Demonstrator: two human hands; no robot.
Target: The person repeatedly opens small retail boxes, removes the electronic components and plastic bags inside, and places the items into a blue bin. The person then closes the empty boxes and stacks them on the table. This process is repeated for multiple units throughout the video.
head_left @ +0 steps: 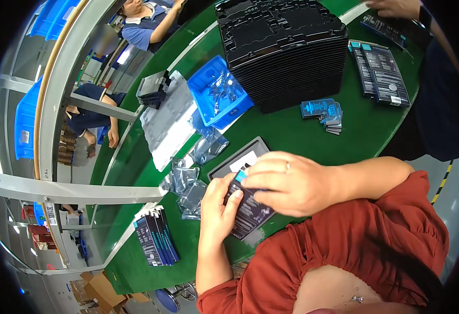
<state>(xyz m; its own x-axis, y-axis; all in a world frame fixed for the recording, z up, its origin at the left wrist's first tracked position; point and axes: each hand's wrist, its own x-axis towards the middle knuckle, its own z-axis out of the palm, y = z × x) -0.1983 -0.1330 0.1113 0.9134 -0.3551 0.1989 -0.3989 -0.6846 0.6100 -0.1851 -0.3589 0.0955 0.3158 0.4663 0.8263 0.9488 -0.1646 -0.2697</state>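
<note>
A dark flat retail box with white print and a teal end tilts over the near edge of the green table. My left hand is closed round its left side, the thumb lying across the face. From the right, my right hand bends its fingers over the upper end and right edge, pinching there; its fingertips are partly hidden. Just behind the hands lies a grey tray with a white piece in it. Clear plastic pouches with dark contents are heaped left of my left hand.
A tall stack of black trays stands at the back. Beside it are a blue bin of small bagged parts, blue cards and boxes. More boxes stand at left, near a white metal frame. Another person's hand shows at upper right.
</note>
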